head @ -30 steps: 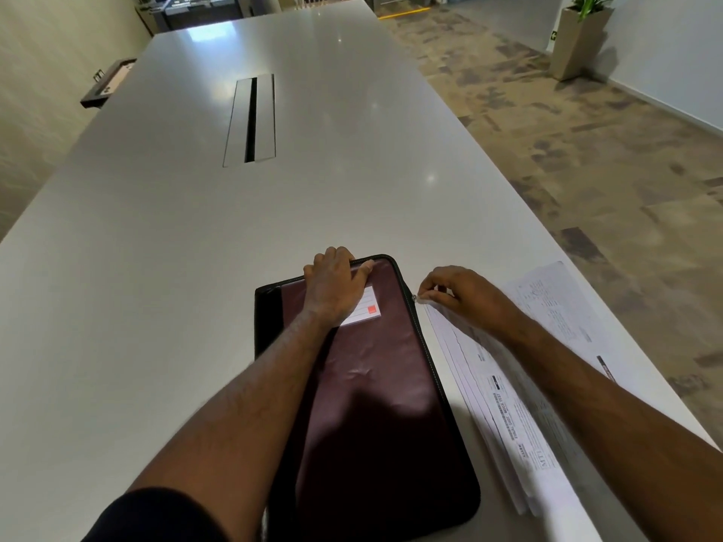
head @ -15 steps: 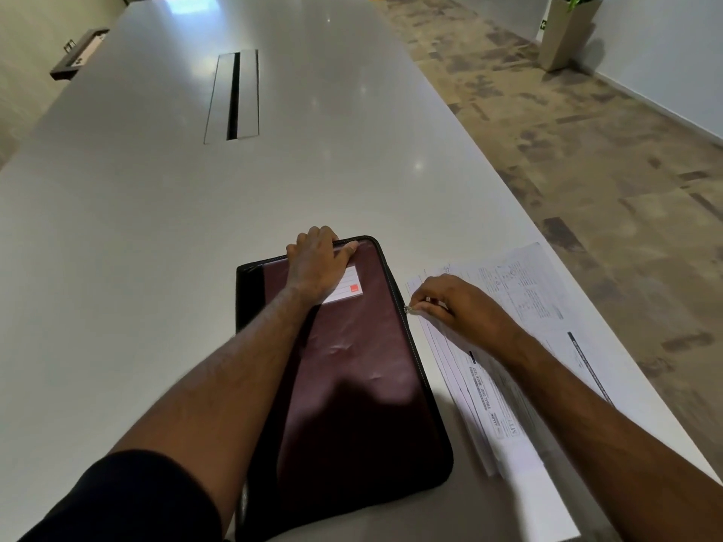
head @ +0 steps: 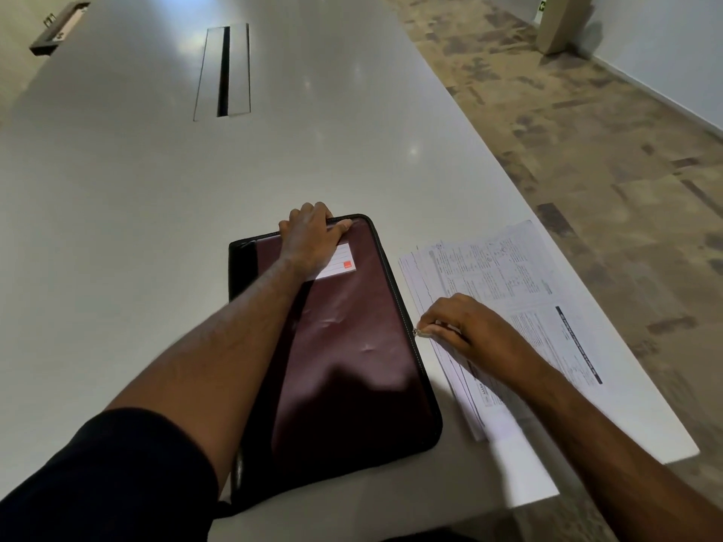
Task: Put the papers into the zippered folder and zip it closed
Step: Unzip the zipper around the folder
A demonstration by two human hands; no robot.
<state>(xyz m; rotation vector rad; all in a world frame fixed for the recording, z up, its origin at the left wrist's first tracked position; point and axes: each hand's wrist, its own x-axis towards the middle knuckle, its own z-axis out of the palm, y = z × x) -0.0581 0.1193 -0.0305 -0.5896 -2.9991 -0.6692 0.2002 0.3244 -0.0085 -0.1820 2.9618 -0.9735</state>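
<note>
Fingertips (head: 430,329) of the right hand (head: 475,332) are pinched shut on the small metal zipper pull (head: 417,332), partway down the right edge of the zippered folder (head: 344,346), while the left hand (head: 311,238) lies flat with fingers curled over the far top corner, pinning the case to the table (head: 137,197). By the look of it, the step in hand is unzipping, since the papers (head: 508,275) lie outside, just beside the folder's right edge and partly under the right wrist. Next the pull probably must travel toward the near rounded corner, calling for a steady tug along the track. Smooth maroon leather-like cover, faintly dented, black stitched trim; thin printed sheets, loosely fanned.
</note>
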